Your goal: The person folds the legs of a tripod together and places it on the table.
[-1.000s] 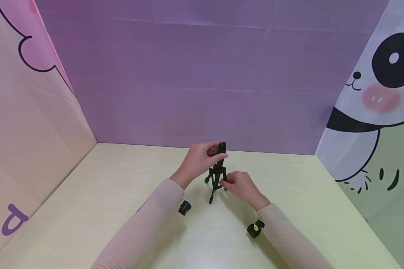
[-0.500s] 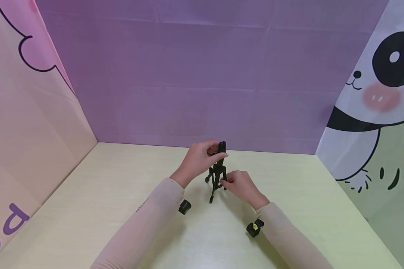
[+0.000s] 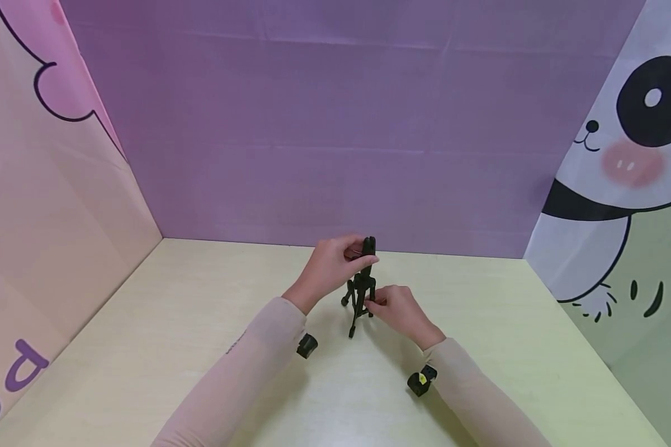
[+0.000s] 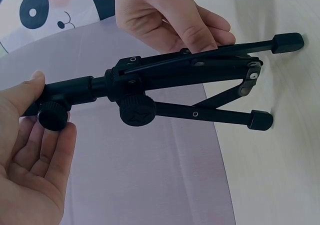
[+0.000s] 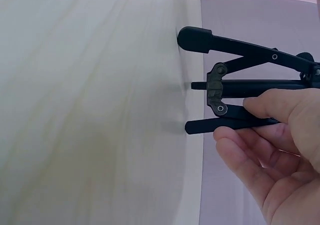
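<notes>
A small black tripod (image 3: 360, 287) stands upright on the table, its legs partly spread. My left hand (image 3: 335, 264) grips its upper column, thumb on the near side. In the left wrist view the tripod (image 4: 185, 70) shows two round knobs, and rubber feet tip its legs. My right hand (image 3: 399, 310) pinches one leg low down, between thumb and fingers. Seen in the right wrist view, that leg lies closer to the centre post than the opposite leg (image 5: 240, 46). The feet are at or just by the tabletop; exact contact is hard to tell.
The pale wooden table (image 3: 201, 310) meets a purple back wall (image 3: 313, 124). A pink printed panel (image 3: 61, 217) stands on the left, a panda-printed panel (image 3: 609, 248) on the right. Small black cameras hang at both wrists.
The right hand and the leg it pinches have shifted slightly to the left, toward the tripod's centre. The left hand keeps its grip in the same place.
</notes>
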The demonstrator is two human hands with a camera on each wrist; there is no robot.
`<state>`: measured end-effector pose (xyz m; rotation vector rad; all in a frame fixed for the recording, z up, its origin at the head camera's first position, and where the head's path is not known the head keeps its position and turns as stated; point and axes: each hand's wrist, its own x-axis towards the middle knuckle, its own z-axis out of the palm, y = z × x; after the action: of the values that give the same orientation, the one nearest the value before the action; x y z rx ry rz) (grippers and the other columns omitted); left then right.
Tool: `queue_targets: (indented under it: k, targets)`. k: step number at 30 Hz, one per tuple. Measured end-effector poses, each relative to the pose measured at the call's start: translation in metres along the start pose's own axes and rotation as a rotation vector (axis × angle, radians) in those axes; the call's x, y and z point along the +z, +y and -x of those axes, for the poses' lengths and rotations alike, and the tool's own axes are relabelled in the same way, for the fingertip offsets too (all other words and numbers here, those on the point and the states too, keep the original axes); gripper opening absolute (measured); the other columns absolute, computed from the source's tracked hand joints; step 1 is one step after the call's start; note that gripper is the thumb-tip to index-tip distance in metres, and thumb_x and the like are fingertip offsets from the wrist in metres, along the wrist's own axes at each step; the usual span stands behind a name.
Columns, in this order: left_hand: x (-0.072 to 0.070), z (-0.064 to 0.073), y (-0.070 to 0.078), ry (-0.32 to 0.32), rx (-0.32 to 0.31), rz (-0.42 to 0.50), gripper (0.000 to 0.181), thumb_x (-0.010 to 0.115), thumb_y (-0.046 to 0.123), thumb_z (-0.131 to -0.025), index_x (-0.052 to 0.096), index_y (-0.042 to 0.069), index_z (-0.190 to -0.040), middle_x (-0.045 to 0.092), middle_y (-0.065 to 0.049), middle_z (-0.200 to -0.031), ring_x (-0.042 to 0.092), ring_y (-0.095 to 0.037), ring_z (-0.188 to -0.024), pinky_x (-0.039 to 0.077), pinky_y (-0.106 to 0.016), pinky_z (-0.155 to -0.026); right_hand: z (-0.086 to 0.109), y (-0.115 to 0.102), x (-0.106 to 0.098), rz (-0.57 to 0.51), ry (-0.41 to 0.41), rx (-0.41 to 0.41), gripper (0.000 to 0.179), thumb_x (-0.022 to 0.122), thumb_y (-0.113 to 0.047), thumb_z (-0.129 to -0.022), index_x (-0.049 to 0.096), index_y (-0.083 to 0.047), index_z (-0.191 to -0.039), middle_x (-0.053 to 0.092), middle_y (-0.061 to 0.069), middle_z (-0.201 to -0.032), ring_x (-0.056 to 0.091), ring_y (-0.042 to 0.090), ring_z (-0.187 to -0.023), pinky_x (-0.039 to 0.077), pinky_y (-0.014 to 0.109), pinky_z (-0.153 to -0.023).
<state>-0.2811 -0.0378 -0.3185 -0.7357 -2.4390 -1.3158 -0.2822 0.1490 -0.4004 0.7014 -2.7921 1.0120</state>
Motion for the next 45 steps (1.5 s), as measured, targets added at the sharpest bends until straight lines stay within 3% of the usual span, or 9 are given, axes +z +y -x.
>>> queue_targets:
  k: [8,14,21,29,35,45]
  targets:
    - [0.000,0.000,-0.002,-0.009,-0.006,0.013,0.028,0.079,0.026,-0.090,0.072,0.012,-0.113,0.073,0.003,-0.096,0.069,-0.008,-0.085,0.056,-0.025,-0.075,0.001,0.000,0.002,0.030,0.011,0.006,0.028,0.072,-0.014,-0.093,0.065,-0.011,-0.067,0.058,-0.008,-0.060,0.043,0.007,-0.055,0.034,0.024,-0.052]
    - [0.000,0.000,-0.002,-0.011,-0.006,0.016,0.029,0.078,0.026,-0.090,0.071,0.011,-0.114,0.073,0.002,-0.098,0.069,-0.008,-0.085,0.056,-0.026,-0.074,0.001,0.002,0.002,0.029,-0.001,0.000,0.027,0.071,-0.015,-0.094,0.064,-0.011,-0.069,0.056,-0.008,-0.063,0.043,0.008,-0.056,0.035,0.024,-0.053]
    - [-0.001,0.001,-0.001,-0.023,-0.001,0.020,0.026,0.076,0.026,-0.092,0.071,0.012,-0.113,0.072,0.004,-0.097,0.068,-0.007,-0.084,0.055,-0.025,-0.075,0.006,0.006,-0.004,0.002,-0.031,-0.004,0.006,0.071,-0.014,-0.094,0.072,-0.011,-0.089,0.071,-0.004,-0.087,0.066,0.011,-0.077,0.054,0.030,-0.071]
    - [-0.006,0.000,-0.008,-0.125,0.004,0.114,0.031,0.070,0.022,-0.097,0.066,0.010,-0.125,0.070,0.001,-0.104,0.065,-0.011,-0.098,0.053,-0.026,-0.089,0.013,0.011,-0.014,-0.008,-0.044,0.003,0.023,0.070,-0.015,-0.095,0.073,-0.003,-0.115,0.073,0.009,-0.109,0.070,0.016,-0.087,0.057,0.035,-0.080]
    - [-0.013,-0.003,-0.008,-0.223,-0.008,0.209,0.040,0.063,0.018,-0.101,0.057,0.009,-0.139,0.068,-0.005,-0.120,0.063,-0.015,-0.112,0.049,-0.032,-0.098,0.020,0.017,-0.021,-0.001,-0.050,-0.008,0.028,0.069,-0.015,-0.095,0.071,-0.001,-0.119,0.071,0.012,-0.115,0.070,0.018,-0.090,0.056,0.039,-0.082]
    - [-0.019,-0.004,-0.007,-0.331,-0.017,0.234,0.043,0.054,0.022,-0.106,0.050,0.010,-0.147,0.057,-0.007,-0.140,0.054,-0.017,-0.129,0.046,-0.035,-0.103,0.028,0.024,-0.033,0.025,-0.056,-0.011,0.030,0.067,-0.016,-0.096,0.070,0.000,-0.121,0.070,0.012,-0.119,0.071,0.020,-0.093,0.056,0.040,-0.084]
